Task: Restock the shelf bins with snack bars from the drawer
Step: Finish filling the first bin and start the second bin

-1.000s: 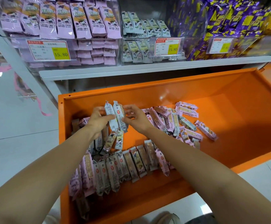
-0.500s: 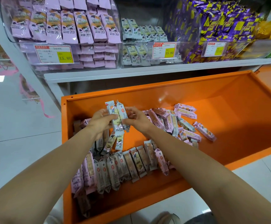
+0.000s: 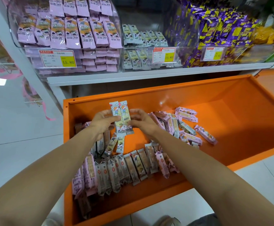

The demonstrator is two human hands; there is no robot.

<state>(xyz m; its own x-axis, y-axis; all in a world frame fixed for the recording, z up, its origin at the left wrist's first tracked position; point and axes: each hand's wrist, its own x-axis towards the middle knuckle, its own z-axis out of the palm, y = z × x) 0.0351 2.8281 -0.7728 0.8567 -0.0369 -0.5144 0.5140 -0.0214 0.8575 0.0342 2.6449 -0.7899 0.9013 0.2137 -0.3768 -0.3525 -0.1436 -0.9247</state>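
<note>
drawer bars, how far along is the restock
Done: the pink-bar bin looks well stocked. In hand: the left hand and right hand hold two pale bars upright above the orange drawer, not yet shelved. Left: the middle bin of matching pale bars sits low, and many loose bars lie in the drawer.

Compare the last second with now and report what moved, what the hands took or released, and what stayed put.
Little changed. The left hand and right hand kept hold of the two pale bars, squaring them side by side and lifting them slightly above the orange drawer. Nothing was released. The loose bars in the drawer and the shelf bins stayed as they were.
</note>
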